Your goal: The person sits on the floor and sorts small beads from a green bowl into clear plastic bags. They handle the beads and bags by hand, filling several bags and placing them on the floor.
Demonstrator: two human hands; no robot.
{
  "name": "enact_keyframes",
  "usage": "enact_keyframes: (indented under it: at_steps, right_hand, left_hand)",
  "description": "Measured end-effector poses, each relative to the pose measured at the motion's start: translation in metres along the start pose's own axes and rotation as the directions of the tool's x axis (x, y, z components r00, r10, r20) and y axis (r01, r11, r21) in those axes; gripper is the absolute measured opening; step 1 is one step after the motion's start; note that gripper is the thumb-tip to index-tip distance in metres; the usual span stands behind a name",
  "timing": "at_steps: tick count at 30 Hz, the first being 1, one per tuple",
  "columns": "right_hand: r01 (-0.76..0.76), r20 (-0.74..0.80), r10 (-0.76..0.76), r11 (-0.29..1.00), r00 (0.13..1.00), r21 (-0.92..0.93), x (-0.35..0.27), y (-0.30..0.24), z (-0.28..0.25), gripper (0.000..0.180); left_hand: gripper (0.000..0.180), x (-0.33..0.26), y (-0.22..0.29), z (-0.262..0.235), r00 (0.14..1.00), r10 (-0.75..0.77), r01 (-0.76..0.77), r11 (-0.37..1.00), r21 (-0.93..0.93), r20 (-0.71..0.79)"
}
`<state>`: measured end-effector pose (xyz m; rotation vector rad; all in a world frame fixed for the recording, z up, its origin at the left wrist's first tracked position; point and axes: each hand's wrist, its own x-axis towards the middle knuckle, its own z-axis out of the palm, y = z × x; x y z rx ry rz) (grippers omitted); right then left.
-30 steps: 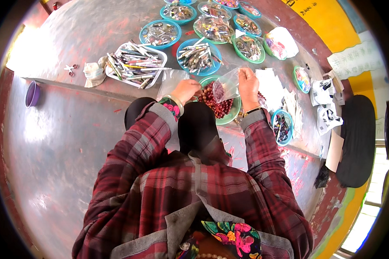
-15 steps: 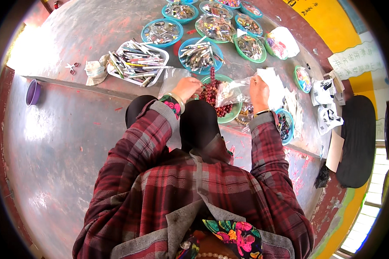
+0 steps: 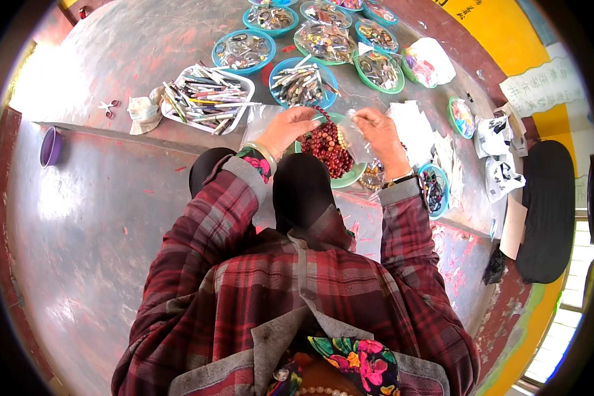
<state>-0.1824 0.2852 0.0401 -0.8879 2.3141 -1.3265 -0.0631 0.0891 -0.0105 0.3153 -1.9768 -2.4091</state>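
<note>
A light green bowl (image 3: 358, 173) heaped with dark red bead strings (image 3: 330, 146) stands just beyond my knees. My left hand (image 3: 286, 129) is at the bowl's left edge, its thumb and fingers pinched on a red bead string that arches at the far rim. On the bowl's right, my right hand (image 3: 381, 140) grips a clear plastic bag (image 3: 356, 140) between thumb and fingers. The bag hangs over the bowl's right side, and pale beads show beside it. More beads in clear wrapping (image 3: 373, 174) lie under my right wrist.
A white basket of pens (image 3: 247, 92) and a blue basket of sticks (image 3: 274, 71) stand beyond my left hand. Several baskets of small packets fill the far side. White papers (image 3: 409, 129) and a blue basket (image 3: 445, 198) lie right. Scissors (image 3: 109, 107) and a purple bowl (image 3: 50, 146) are far left.
My left hand has moved slightly up and right to the bead string. My right hand has shifted left over the bowl, and the clear bag now hangs more upright.
</note>
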Motion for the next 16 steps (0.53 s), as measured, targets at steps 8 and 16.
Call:
enact_keyframes:
  at_steps: [8, 16]
  right_hand:
    - [0.321, 0.240, -0.343, 0.939, 0.908, 0.127, 0.016, -0.053, 0.034, 0.012]
    - [-0.135, -0.050, 0.126, 0.943, 0.991, -0.305, 0.089, 0.092, 0.038, 0.025]
  left_hand:
    - [0.029, -0.007, 0.015, -0.013, 0.995, 0.071, -0.069, 0.997, -0.019, 0.076]
    - [0.019, -0.017, 0.026, -0.044, 0.919, 0.032, -0.131, 0.965, -0.229, -0.393]
